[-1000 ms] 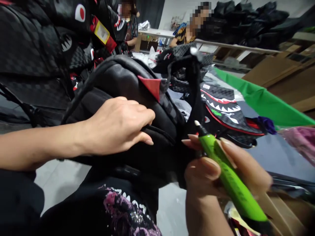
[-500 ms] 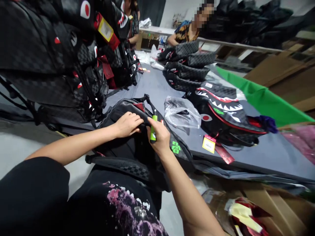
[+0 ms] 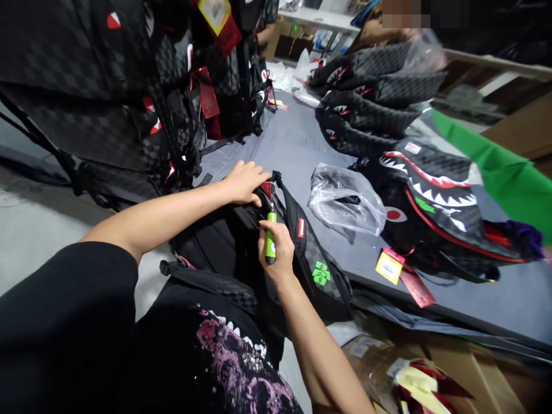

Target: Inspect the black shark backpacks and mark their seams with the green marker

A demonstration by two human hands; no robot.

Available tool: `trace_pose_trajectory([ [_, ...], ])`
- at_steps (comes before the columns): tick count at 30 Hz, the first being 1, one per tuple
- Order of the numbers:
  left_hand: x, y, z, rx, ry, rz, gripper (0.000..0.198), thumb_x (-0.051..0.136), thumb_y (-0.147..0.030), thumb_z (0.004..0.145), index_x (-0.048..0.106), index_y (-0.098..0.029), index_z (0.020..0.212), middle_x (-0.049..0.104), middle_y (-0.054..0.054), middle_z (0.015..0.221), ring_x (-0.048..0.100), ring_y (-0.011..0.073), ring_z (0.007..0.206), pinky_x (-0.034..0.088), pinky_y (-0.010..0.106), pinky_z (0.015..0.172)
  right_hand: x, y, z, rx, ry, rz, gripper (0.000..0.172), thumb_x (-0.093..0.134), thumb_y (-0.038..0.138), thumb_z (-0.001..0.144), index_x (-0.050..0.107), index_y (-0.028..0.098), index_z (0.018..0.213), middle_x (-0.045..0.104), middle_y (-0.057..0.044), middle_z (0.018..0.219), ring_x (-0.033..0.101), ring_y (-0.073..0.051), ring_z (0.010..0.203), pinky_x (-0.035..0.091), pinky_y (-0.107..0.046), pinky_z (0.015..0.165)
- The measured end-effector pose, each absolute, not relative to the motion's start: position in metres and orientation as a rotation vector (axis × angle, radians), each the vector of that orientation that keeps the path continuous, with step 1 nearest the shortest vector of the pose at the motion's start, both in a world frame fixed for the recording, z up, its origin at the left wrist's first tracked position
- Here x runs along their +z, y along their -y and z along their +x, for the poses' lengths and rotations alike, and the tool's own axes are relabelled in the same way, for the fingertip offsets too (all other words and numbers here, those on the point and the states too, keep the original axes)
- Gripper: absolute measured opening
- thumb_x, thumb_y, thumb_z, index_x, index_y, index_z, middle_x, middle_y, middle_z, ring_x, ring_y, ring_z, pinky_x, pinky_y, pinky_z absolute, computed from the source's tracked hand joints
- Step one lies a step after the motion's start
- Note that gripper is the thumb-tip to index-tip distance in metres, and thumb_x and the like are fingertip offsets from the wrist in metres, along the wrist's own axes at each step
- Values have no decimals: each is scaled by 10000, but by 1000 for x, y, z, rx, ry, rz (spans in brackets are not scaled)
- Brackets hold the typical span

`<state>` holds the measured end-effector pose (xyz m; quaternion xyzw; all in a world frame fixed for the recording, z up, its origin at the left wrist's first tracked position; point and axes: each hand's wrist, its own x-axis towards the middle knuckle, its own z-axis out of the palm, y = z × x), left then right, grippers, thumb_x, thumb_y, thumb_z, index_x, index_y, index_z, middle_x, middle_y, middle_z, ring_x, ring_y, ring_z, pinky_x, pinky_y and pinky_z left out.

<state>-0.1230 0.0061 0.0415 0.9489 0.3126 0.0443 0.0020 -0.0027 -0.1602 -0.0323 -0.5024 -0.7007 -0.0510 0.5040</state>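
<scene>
A black checked backpack (image 3: 308, 241) with a green print and a small red label leans at the table's near edge against my body. My left hand (image 3: 244, 183) is closed over its upper edge by the red inner patch, fingers on top and thumb below. Closed in my right hand (image 3: 278, 247) is a slim green cylindrical tool (image 3: 271, 233) with a black end and a thin metal tip, pointing up at the bag's opening. Part of that hand's fingers is hidden behind the tool and the bag. A checked shoulder strap (image 3: 215, 287) hangs toward me.
Tagged backpacks (image 3: 103, 132) are stacked high on the left. On the grey table (image 3: 284, 135) lie a clear plastic bag (image 3: 345, 201) and a shark-mouth backpack (image 3: 435, 207). More bags (image 3: 366, 115) are piled behind, near another person's arm (image 3: 375, 34). A cardboard box (image 3: 470, 368) stands below right.
My left hand has moved up and slightly right along the bag's edge. The green tool is held lower, its tip now uncovered. The view has tilted down, and a plastic bag appears by the other person.
</scene>
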Motion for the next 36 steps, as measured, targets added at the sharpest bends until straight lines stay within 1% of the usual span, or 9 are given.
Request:
trace_pose_trajectory([
  [3, 34, -2, -125, 179, -867, 3008, 831, 706, -470, 856, 349, -166, 1541, 556, 168, 1413, 494, 338, 1288, 362, 445, 1047, -37, 166, 5, -87, 1725, -1255, 217, 546, 160, 935, 613, 223, 1132, 697, -69, 925, 677, -226, 873, 562, -389, 818],
  [5, 35, 6, -129, 218, -818, 3046, 995, 729, -494, 826, 191, -171, 1598, 450, 192, 1522, 425, 343, 1379, 321, 455, 1102, -40, 166, 11, -75, 1735, -1246, 254, 567, 168, 925, 603, 229, 1169, 711, -76, 969, 682, -234, 907, 566, -410, 854],
  [9, 36, 23, -132, 112, -804, 3186, 1329, 853, -526, 667, -6, -170, 1616, 118, 271, 1662, 131, 445, 1537, 124, 623, 1188, -48, 167, 14, -130, 1736, -1147, 338, 591, 136, 903, 586, 231, 1227, 723, -97, 1009, 679, -249, 946, 569, -434, 863],
  [11, 32, 26, -129, 21, -836, 3212, 1380, 889, -472, 631, -32, -176, 1614, 35, 288, 1666, 78, 464, 1544, 99, 671, 1176, -51, 168, 11, -121, 1708, -1154, 336, 586, 135, 904, 590, 233, 1226, 726, -104, 1017, 682, -254, 950, 570, -444, 866],
  [18, 19, 17, -123, 73, -813, 3188, 1209, 802, -437, 760, 2, -135, 1615, 199, 277, 1640, 267, 412, 1497, 237, 574, 1171, -52, 168, 16, -22, 1756, -1235, 321, 580, 197, 938, 587, 217, 1258, 734, -121, 1071, 701, -265, 1026, 575, -453, 918],
  [23, 20, 17, -124, 95, -830, 3135, 1133, 773, -396, 801, 27, -158, 1620, 204, 246, 1650, 241, 397, 1509, 230, 562, 1180, -46, 168, 25, 175, 1566, -1330, 483, 574, 350, 956, 447, 202, 1397, 748, -127, 1080, 739, -255, 991, 605, -410, 850],
  [28, 20, 21, -122, 110, -1009, 3066, 1155, 810, -423, 764, 55, -249, 1620, 121, 230, 1674, 157, 447, 1528, 224, 606, 1163, -15, 158, 30, 219, 1586, -1511, 192, 633, 333, 920, 654, 225, 1078, 775, -71, 958, 754, -214, 829, 604, -344, 788],
  [32, 23, 22, -119, 73, -1051, 3051, 1080, 784, -407, 791, 111, -229, 1617, 245, 233, 1636, 342, 425, 1431, 289, 574, 1126, 16, 142, 37, 485, 1856, -1544, 202, 666, 348, 901, 741, 222, 1039, 792, -71, 1029, 760, -241, 911, 598, -361, 842],
  [36, 26, 22, -116, 51, -1062, 3043, 1030, 774, -369, 805, 153, -217, 1613, 326, 220, 1599, 391, 416, 1378, 297, 575, 1118, 32, 133, 45, 624, 2011, -1657, 214, 643, 336, 910, 764, 231, 1050, 793, -57, 1053, 765, -252, 906, 599, -372, 836],
])
